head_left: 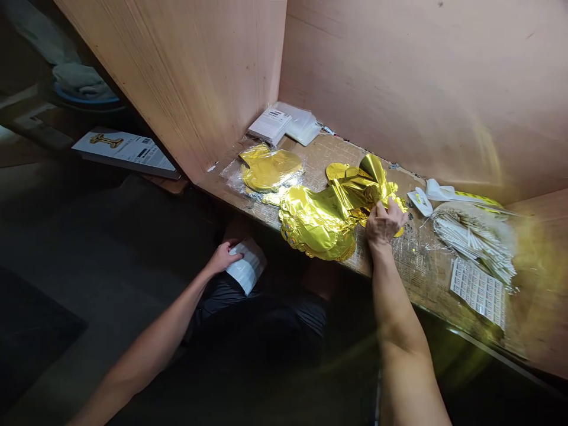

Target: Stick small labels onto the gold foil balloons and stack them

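My left hand (224, 258) is low over my lap, its fingers closed on the edge of a pale flat sheet or packet (249, 267); its exact kind cannot be made out. Over the worktop, my right hand (386, 222) grips the right end of a crumpled gold foil balloon (313, 222). The shiny foil spreads leftward from that hand, and part of it overhangs the worktop's front edge. More flat gold foil balloons (271, 170) lie in clear plastic to the left, touching or close to the crumpled one.
Printed cards (270, 125) and clear plastic sleeves (302, 125) lie in the back left corner. At the right are a bundle of white straws (473, 236), a sticker sheet (479, 290) and a white plastic piece (420, 202). Wooden panels (190, 71) enclose the worktop. A balloon-printed box (126, 151) sits further left.
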`<state>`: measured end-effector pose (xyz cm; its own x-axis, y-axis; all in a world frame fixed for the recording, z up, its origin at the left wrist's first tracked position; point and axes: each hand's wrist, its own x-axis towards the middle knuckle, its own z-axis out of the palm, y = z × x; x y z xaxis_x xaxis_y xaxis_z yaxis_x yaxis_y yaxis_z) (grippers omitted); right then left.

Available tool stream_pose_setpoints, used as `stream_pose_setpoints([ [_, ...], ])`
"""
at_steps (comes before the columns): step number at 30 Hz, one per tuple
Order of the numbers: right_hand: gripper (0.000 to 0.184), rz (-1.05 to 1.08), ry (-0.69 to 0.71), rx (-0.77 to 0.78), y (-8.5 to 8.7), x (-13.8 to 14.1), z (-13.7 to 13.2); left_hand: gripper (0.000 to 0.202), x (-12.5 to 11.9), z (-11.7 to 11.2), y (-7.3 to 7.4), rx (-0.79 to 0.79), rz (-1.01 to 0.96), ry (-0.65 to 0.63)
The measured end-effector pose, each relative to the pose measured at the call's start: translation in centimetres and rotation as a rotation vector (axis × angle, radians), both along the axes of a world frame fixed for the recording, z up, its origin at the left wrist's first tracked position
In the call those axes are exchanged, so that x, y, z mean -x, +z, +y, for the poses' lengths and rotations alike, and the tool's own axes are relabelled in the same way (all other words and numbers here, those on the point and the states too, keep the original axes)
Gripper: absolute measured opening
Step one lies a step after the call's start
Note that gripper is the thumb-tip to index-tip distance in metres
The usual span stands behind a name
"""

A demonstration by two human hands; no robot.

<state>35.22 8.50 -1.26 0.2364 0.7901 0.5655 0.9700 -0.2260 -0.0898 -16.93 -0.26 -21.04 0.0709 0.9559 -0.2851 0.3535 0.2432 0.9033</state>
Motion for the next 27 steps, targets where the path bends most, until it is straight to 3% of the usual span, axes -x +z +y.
stream_pose_setpoints([
  [2,0.029,-0.054,0.257,-0.097,0.9,3.3,-2.1,0.072,0.1,0.0,0.0,0.004,0.009,0.005],
  [6,0.017,-0.150,1.240,-0.014,1.6,11.6,-9.6,0.073,0.4,-0.1,0.0,0.011,0.024,0.015],
  [8,0.022,-0.152,1.519,-0.069,1.7,14.0,-12.9,0.072,0.4,-0.2,0.1,0.016,0.020,0.010],
  [9,0.026,-0.147,1.563,-0.092,1.7,14.4,-13.9,0.072,0.4,-0.2,0.1,0.019,0.016,0.007],
  [11,0.034,-0.157,1.463,-0.058,1.9,13.8,-14.6,0.074,0.3,-0.3,0.2,0.024,0.009,0.002],
  [14,0.070,-0.225,1.076,0.181,1.8,11.5,-13.2,0.076,0.2,-0.2,0.4,0.021,0.008,0.003],
  [16,0.083,-0.272,0.886,0.309,1.3,10.3,-11.9,0.074,0.1,-0.1,0.6,0.015,0.014,0.001],
  [19,0.067,-0.284,0.752,0.418,0.3,10.0,-10.8,0.070,0.0,0.1,0.9,0.003,0.020,-0.007],
  [23,0.043,-0.193,0.747,0.529,-0.6,10.7,-10.4,0.068,0.0,0.2,1.0,-0.009,0.032,-0.014],
  [27,0.031,0.012,0.620,0.412,-0.4,9.5,-8.6,0.068,0.3,0.4,0.8,-0.009,0.040,-0.015],
])
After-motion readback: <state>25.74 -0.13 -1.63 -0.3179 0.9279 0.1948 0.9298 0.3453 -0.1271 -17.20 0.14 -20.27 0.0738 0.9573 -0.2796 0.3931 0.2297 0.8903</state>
